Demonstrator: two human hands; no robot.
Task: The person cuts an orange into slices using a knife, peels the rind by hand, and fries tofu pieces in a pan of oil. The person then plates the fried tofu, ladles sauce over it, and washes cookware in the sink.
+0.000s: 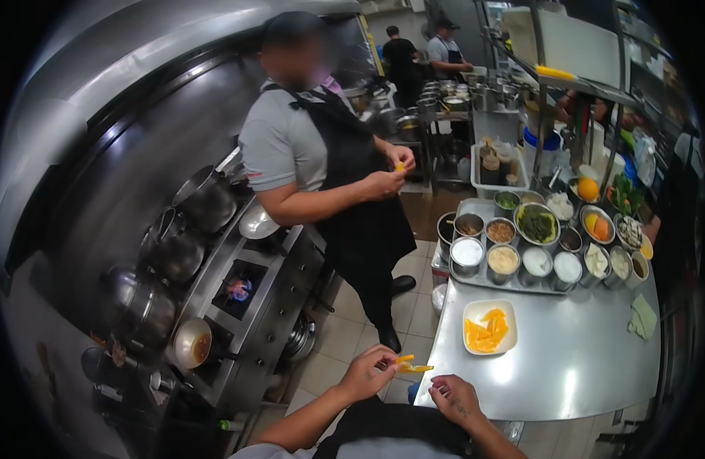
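Observation:
Between the fingers of my left hand (370, 372) are thin orange strips (414, 368), apparently peel, pointing right. My right hand (455, 398) is beside them, over the near edge of the steel table (597, 344), its fingers curled together; whether they hold anything is too small to tell. A square white bowl (469, 312) with orange slices (486, 331) sits on the table, ahead and to the right of both hands. Facing me at the left, a co-worker (329, 145) in a black apron holds a small yellow-orange piece (400, 167) in both hands.
A tray (550, 288) of metal ingredient cups stands behind the bowl, with a whole orange (588, 189) beyond. A green cloth (641, 317) lies at the table's right. To the left, a stove has a lit burner (238, 289) and a pan (192, 343). Two people work farther back.

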